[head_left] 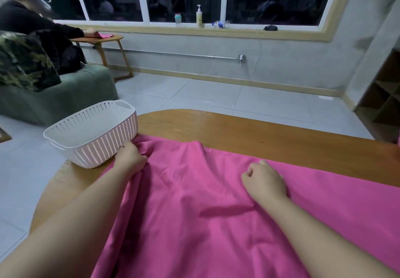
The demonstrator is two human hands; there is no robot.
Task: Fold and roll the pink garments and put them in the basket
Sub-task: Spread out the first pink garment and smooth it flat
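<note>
Tiled floor and a long dark window frame a rounded wooden worktop, where a pink garment lies spread from the far left corner down toward the person and off to the right. A white basket sits on the worktop's left corner, touching the cloth's far left edge, with nothing visible inside. The left hand is at that corner, just beside the basket, its fingers curled into bunched fabric. The right hand rests on the middle of the garment with its fingers curled under; I cannot tell whether they pinch cloth or simply press on it. The garment looks wrinkled, with a raised ridge near the far edge, so this seems to be the flattening and first fold. To do it well, the left hand should draw its corner taut while the right anchors the middle, then smooth the ridge outward before bringing edge to edge. Pulling too near the basket risks nudging it off the corner. Another person sits at a small table in the background.
</note>
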